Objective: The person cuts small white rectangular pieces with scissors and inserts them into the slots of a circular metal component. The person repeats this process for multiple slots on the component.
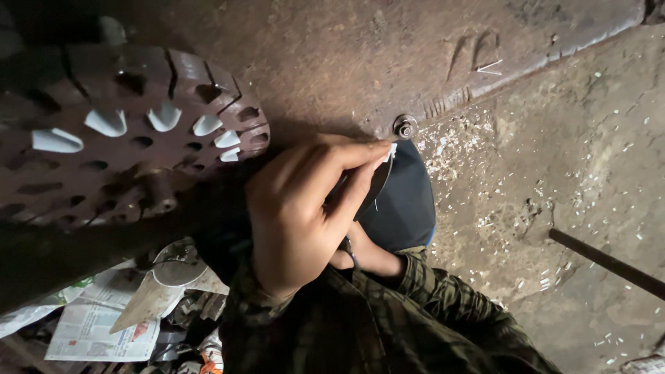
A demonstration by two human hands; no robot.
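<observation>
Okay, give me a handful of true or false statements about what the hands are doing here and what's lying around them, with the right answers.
1. One hand pinches a small white piece at its fingertips. True.
2. The slotted disc has white pieces in every slot. False: only a few slots hold white pieces; most are empty.
3. White scraps litter the ground near a bolt. True.
4. The sleeve is plain white. False: it is a dark green check.
5. Newspaper lies at lower left. True.
6. The other hand is fully visible. False: it is mostly hidden behind the first.
</observation>
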